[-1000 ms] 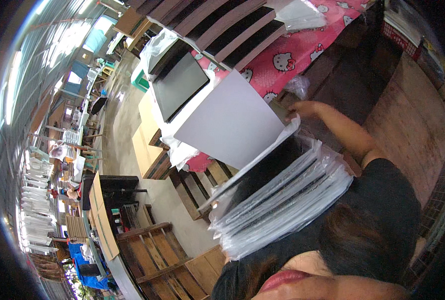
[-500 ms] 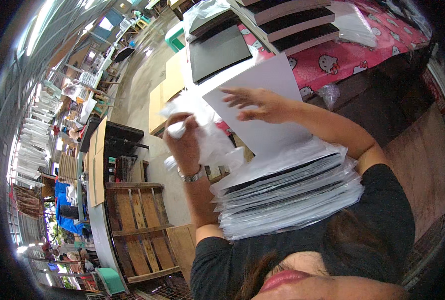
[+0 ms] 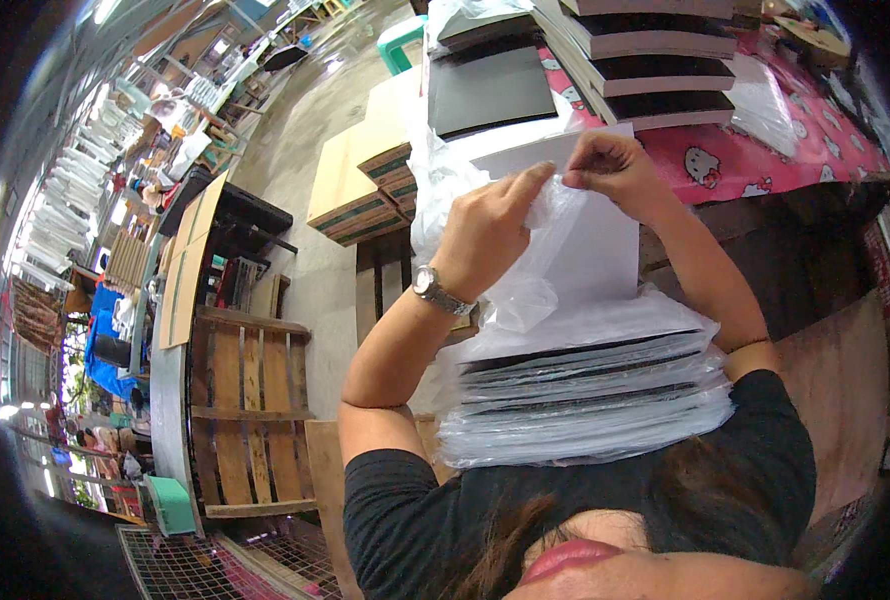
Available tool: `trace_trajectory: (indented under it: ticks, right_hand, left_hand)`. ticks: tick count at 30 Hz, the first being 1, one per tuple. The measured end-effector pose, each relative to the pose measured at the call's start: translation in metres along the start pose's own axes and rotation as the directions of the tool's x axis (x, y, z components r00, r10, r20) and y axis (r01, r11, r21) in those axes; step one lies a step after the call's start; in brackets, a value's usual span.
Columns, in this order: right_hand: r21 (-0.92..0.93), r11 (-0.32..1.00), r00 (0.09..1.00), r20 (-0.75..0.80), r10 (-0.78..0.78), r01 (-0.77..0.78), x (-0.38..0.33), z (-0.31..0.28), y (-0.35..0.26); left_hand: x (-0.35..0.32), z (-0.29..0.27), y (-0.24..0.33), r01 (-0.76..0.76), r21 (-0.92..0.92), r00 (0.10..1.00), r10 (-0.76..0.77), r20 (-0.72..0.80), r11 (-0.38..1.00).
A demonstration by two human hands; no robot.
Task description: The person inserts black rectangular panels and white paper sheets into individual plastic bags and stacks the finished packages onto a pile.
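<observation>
A thin clear plastic bag (image 3: 525, 295) hangs from my left hand (image 3: 490, 228), whose fingers are closed on it. Close beside it, my right hand (image 3: 613, 172) pinches the bag's upper edge between thumb and fingers. Behind the plastic a flat white board (image 3: 605, 245) leans upright, partly covered by the bag and my hands. Nearer to me lies a thick stack of flat black and white pieces in clear plastic (image 3: 585, 395), against my chest. A black panel (image 3: 493, 92) rests on white wrapping beyond my hands.
Dark, pale-edged panels (image 3: 665, 75) are piled at the far right on a pink patterned cloth (image 3: 695, 150). Cardboard boxes (image 3: 355, 185) stand left of the table. Further left are a wooden pallet (image 3: 250, 410) and a green bin (image 3: 172, 505). A green stool (image 3: 400, 45) stands farther back.
My hands have come together at the bag's edge; my left moved up and right, my right moved right and up. The bag now hangs over the white board. The whole view has shifted.
</observation>
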State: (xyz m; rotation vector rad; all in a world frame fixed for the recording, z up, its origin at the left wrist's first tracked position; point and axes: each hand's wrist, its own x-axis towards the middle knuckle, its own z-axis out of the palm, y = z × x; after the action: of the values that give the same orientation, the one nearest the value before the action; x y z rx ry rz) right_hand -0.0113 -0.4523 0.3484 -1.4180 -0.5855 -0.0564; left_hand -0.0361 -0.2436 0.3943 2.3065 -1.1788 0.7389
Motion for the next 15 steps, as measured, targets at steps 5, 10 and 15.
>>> trace_trajectory:
  ticks: [5, 10, 15]
  right_hand:
    - [-0.145, 0.989, 0.999, -0.019, -0.026, 0.023, -0.007, -0.004, 0.011]
    - [-0.294, 0.956, 0.991, -0.125, -0.041, 0.003, -0.009, -0.006, 0.022]
    - [0.171, 0.982, 0.993, -0.091, -0.071, 0.086, -0.012, 0.017, 0.009]
  left_hand:
    - [-0.006, 0.01, 0.004, -0.012, -0.02, 1.0, 0.011, -0.017, 1.0]
    - [-0.005, 0.022, 0.011, -0.071, 0.037, 0.997, 0.071, 0.003, 0.997]
    - [-0.004, 0.022, 0.017, -0.11, 0.083, 0.994, 0.108, 0.021, 0.99]
